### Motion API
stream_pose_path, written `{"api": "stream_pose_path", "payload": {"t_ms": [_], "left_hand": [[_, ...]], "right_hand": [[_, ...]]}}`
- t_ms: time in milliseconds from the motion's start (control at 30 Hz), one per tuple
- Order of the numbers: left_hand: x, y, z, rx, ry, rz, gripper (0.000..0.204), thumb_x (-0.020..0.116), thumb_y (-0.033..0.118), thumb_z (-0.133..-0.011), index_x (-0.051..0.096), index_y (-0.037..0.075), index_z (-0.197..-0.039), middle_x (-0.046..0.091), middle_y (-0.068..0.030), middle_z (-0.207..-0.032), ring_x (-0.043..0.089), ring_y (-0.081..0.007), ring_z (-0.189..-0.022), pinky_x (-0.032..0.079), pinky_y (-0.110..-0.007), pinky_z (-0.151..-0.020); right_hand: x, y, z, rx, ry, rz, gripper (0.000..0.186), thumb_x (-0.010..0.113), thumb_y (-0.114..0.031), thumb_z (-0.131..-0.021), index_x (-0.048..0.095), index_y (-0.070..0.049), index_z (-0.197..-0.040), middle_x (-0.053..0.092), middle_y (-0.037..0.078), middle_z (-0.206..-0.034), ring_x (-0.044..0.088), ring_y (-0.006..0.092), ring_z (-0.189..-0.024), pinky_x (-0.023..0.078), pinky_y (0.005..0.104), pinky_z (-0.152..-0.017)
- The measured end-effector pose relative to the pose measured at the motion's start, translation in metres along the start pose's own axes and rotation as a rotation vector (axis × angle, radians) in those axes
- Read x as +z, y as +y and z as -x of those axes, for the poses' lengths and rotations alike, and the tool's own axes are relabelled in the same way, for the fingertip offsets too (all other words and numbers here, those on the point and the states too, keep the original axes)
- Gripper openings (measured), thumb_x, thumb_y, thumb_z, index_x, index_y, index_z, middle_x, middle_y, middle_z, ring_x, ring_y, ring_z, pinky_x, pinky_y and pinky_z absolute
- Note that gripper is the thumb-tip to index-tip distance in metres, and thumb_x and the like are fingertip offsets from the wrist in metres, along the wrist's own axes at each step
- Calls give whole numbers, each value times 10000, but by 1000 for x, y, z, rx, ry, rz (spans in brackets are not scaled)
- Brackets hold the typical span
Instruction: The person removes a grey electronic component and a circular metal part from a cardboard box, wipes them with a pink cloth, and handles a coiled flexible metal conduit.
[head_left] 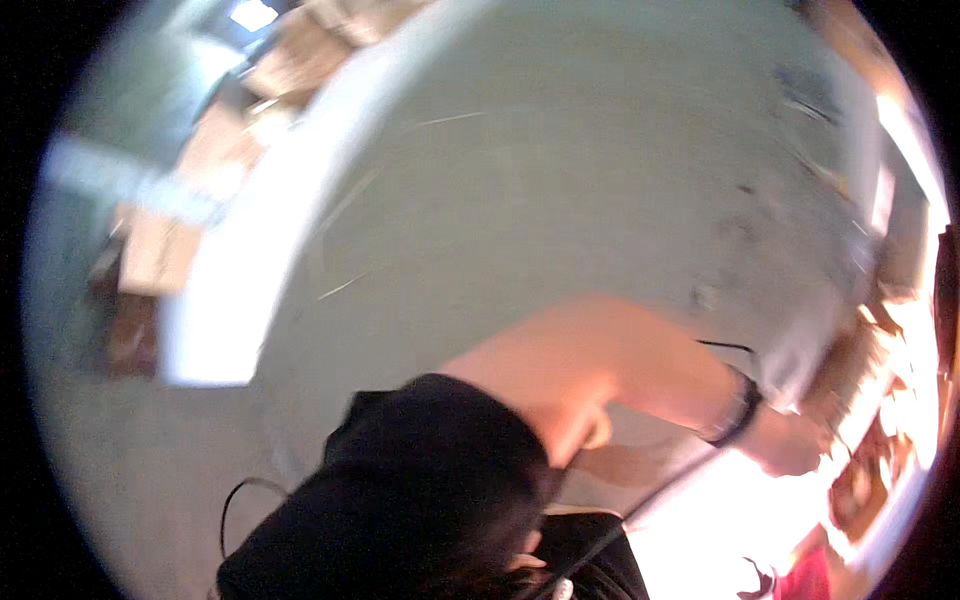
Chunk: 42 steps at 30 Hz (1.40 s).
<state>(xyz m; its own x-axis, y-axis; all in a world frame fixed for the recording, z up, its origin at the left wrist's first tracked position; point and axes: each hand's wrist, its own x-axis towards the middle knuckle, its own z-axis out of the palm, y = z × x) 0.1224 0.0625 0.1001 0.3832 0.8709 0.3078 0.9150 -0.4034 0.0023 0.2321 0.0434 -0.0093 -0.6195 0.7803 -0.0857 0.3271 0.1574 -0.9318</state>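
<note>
The view is tilted and badly smeared, so take this one slowly. One bare arm stretches across the lower middle of the frame and out to the right, a dark band [738,408] wrapped round its wrist, and at its end the hand [795,440] sits at the edge of a blazing, overexposed patch. From the bend of the elbow it reads as the right arm, though the blur makes that less than sure. Whether its fingers are curled or spread cannot be told, and whether they hold anything cannot be told either: the glare swallows them. Just beside the hand, right at the picture's rim, lies a jumble of brownish shapes [870,470] too washed out to name. A thin dark cable [640,505] runs from below the forearm down toward the lower edge. A black sleeve [440,440] and shoulder fill the bottom centre. Behind the arm spreads a broad pale grey-green surface [560,170] with a few dark specks near its far right side. Off at the upper left, well apart from the hand, sit several flat brown cardboard pieces [160,250]. The other hand does not show anywhere.
</note>
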Motion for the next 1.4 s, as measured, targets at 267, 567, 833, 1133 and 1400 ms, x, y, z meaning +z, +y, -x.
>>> {"api": "stream_pose_path", "payload": {"t_ms": [267, 567, 833, 1133, 1400], "left_hand": [[47, 29, -34, 166, 207, 598, 326, 517, 105, -715, 560, -33, -1007, 437, -240, -1168, 402, -330, -1146, 246, -504, -1009], [118, 31, -115, 174, 325, 254, 563, 533, 217, -730, 435, -74, -1202, 348, -236, -1301, 304, -404, -1208, 193, -544, -1016], [109, 20, -140, -10, 132, 173, 582, 591, 249, -744, 398, -12, -1227, 549, -144, -1018, 498, -274, -970, 302, -486, -919], [98, 22, -154, -91, 49, 36, 194, 423, 167, -791, 587, 74, -839, 622, -43, -835, 536, -188, -919, 303, -386, -870], [103, 18, -139, -11, 180, 42, 159, 443, 145, -787, 582, 79, -828, 600, -30, -774, 529, -203, -885, 319, -383, -842]], "right_hand": [[-182, 0, 63, 23, 946, -42, 436, 555, -196, -821, 407, -44, -1202, 503, 134, -1104, 504, 232, -994, 430, 350, -831], [-236, 22, 186, 58, 1611, -213, 444, 558, -164, -823, 394, -46, -1218, 488, 131, -1131, 491, 224, -1018, 424, 342, -850], [-235, -1, 207, 99, 1560, -398, 595, 598, -19, -759, 298, -19, -1273, 424, 162, -1214, 457, 263, -1088, 403, 376, -919], [-229, -10, 192, 18, 1419, -449, 560, 578, -21, -772, 313, -6, -1266, 421, 163, -1232, 454, 255, -1109, 376, 380, -949], [-231, 1, 196, 1, 1431, -460, 491, 558, -75, -801, 356, -9, -1244, 477, 147, -1178, 501, 234, -1049, 418, 351, -894]]}}
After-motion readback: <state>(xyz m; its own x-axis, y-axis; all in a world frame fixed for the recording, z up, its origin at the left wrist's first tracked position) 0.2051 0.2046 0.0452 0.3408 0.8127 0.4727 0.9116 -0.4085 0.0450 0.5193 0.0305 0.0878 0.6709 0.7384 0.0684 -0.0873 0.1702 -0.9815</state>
